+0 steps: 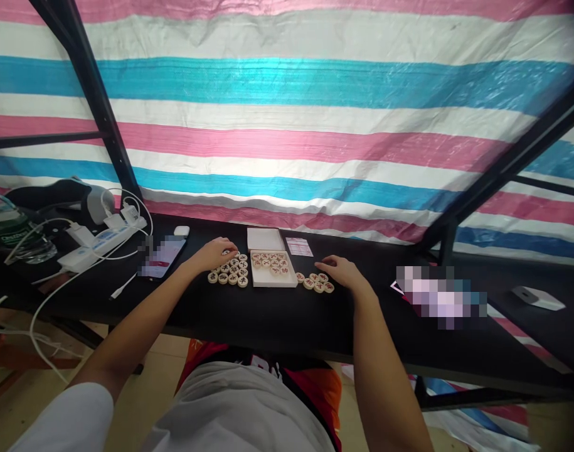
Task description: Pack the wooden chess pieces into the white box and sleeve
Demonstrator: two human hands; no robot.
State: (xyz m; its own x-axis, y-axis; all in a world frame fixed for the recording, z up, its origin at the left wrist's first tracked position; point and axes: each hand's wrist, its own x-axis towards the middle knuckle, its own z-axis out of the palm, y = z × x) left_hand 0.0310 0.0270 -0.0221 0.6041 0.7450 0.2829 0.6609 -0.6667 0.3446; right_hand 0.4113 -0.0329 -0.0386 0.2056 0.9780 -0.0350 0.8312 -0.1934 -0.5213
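On the black table, an open white box [274, 281] holds several Chinese chess pieces [268, 258] with red characters, laid in rows at its back. My left hand [216, 253] rests over a block of Chinese chess pieces with dark characters [233, 278], left of the box. Its fingers reach out and are slightly bent, and they hide part of that block. To the right of the box lies a small group of red-character pieces [318, 286]. My right hand [340, 271] is just behind and beside them, fingers loosely apart, with no piece visible in it.
A printed card [299, 247] lies behind the box. Farther left are a phone [162, 260], a white earbud case [181, 231], a power strip [96, 248] with cables and a large bottle [30, 235]. A blurred-out item [440, 298] and a white adapter [538, 297] are on the right.
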